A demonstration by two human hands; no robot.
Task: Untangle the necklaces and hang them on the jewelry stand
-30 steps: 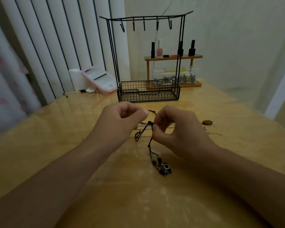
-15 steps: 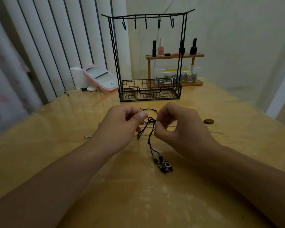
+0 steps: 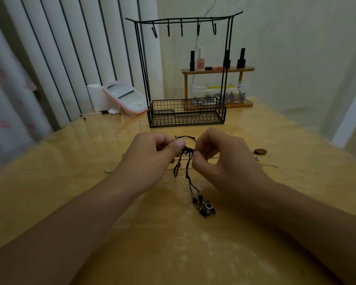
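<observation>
Since a second ago both hands have shifted slightly toward the black wire jewelry stand [image 3: 185, 112], whose hooks are bare. Left hand [image 3: 152, 159] and right hand [image 3: 220, 159] each pinch the black cord necklace [image 3: 188, 171] at its knot, close together, its beaded pendant [image 3: 206, 208] on the worktop [image 3: 70, 192]. Untangling looks unfinished.

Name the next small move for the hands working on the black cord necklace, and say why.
Probably ease the knot apart: left hand and right hand both pinch the black cord necklace at a tangle, its pendant resting on the table; the jewelry stand hooks are bare.
</observation>
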